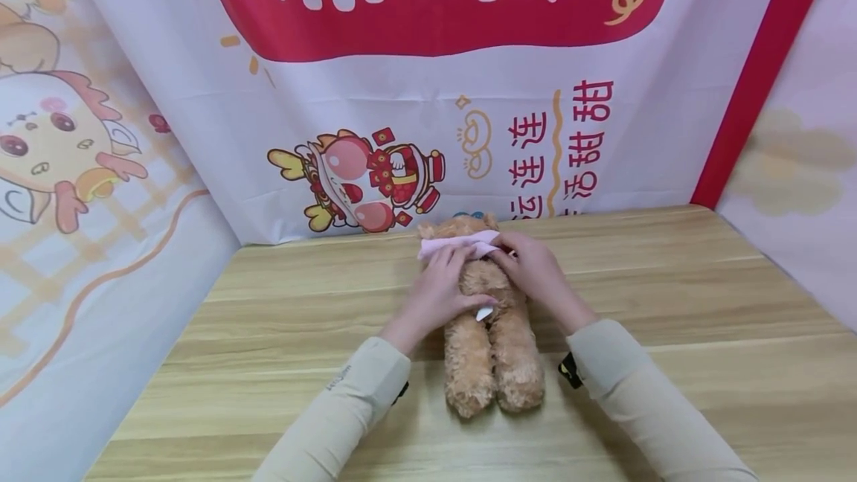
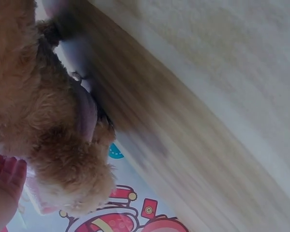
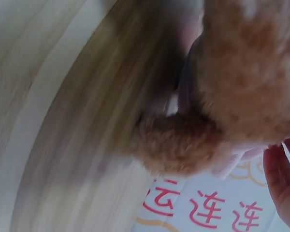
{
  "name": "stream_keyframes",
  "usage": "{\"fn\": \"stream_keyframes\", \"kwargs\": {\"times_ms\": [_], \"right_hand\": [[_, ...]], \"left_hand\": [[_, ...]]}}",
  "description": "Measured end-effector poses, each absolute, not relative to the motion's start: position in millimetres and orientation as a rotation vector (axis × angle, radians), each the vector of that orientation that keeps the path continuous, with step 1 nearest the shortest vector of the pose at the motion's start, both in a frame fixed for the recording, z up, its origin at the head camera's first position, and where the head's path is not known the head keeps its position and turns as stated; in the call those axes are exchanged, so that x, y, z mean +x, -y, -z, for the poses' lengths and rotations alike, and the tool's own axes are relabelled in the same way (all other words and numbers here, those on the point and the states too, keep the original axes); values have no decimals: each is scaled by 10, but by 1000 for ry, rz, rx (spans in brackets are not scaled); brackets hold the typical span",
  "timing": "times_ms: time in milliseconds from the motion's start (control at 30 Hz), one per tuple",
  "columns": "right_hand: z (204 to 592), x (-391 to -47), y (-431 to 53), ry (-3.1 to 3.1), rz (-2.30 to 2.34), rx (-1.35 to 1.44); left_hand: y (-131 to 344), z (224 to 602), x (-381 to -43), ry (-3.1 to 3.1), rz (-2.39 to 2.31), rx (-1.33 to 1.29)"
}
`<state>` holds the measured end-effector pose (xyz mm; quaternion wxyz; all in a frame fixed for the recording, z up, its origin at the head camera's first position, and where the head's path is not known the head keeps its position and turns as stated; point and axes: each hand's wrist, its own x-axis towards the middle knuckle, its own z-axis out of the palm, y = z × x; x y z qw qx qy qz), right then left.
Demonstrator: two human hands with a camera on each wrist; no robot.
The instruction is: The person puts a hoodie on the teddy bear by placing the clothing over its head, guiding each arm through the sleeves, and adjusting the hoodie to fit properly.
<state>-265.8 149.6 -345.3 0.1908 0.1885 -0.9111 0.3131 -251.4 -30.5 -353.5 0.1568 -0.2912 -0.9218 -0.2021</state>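
Note:
A fluffy light-brown plush toy point(image 1: 471, 363) lies on the wooden table, its two legs pointing toward me. Pale pink cloth point(image 1: 443, 245) covers the area just below its ears; a mauve-pink band point(image 2: 88, 116) of fabric also shows along its side in the left wrist view. My left hand point(image 1: 442, 288) rests over the toy, fingers on the cloth and thumb spread toward a small white tag point(image 1: 484, 313) between the legs. With thumb and fingertips, my right hand point(image 1: 533, 266) pinches the right end of the cloth. The toy's face is hidden.
The wooden table point(image 1: 301, 318) ends just behind the toy's head, against a white and red printed backdrop point(image 1: 402, 80). Printed cloth walls also stand at the left point(image 1: 100, 259) and right point(image 1: 797, 169).

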Motion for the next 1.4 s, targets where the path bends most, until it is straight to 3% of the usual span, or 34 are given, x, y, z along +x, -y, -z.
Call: {"fn": "stream_keyframes", "kwargs": {"times_ms": [333, 667, 1400], "right_hand": [[3452, -2606, -1476, 2475, -920, 899], [3547, -2654, -1743, 2560, -1152, 1059], [3648, -2751, -1786, 2772, -888, 1036]], "left_hand": [[276, 3596, -2592, 2702, 585, -659], [318, 3702, -2586, 2572, 728, -613], [565, 3707, -2651, 2777, 814, -717]]}}
